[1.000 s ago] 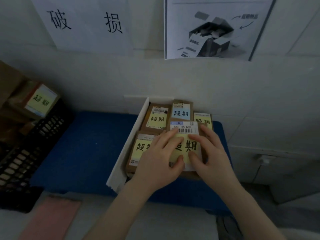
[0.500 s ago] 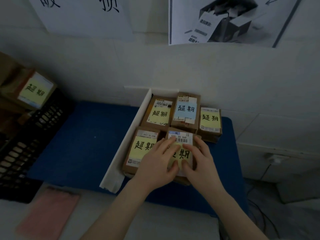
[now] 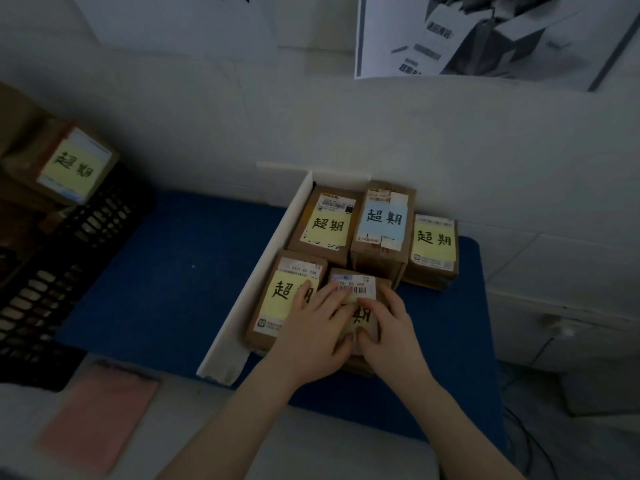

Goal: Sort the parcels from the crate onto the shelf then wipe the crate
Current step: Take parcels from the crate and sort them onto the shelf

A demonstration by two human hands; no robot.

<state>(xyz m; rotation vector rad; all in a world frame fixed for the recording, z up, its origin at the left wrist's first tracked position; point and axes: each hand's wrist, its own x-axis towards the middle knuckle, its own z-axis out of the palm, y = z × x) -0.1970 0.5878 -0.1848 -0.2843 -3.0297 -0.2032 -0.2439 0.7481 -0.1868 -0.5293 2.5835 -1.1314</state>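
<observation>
Several brown parcels with yellow or blue labels lie on the blue shelf surface (image 3: 173,265), right of a white divider (image 3: 256,275). The front right parcel (image 3: 360,284) has a barcode label. My left hand (image 3: 311,327) and my right hand (image 3: 391,327) both rest on top of it, fingers laid over its label and thumbs close together near its front edge. My left hand also overlaps the front left parcel (image 3: 277,299). Behind stand three more parcels (image 3: 329,225), (image 3: 384,223), (image 3: 433,244). The black crate (image 3: 52,278) is at the left.
One labelled parcel (image 3: 69,168) sits up in the crate at the far left. A pink cloth (image 3: 93,410) lies on the pale surface in front of the crate. Posters hang on the white wall behind. A cable runs down at the right.
Both hands have drawn closer together on the front right parcel, which has settled beside the front left one. The view has tilted downward.
</observation>
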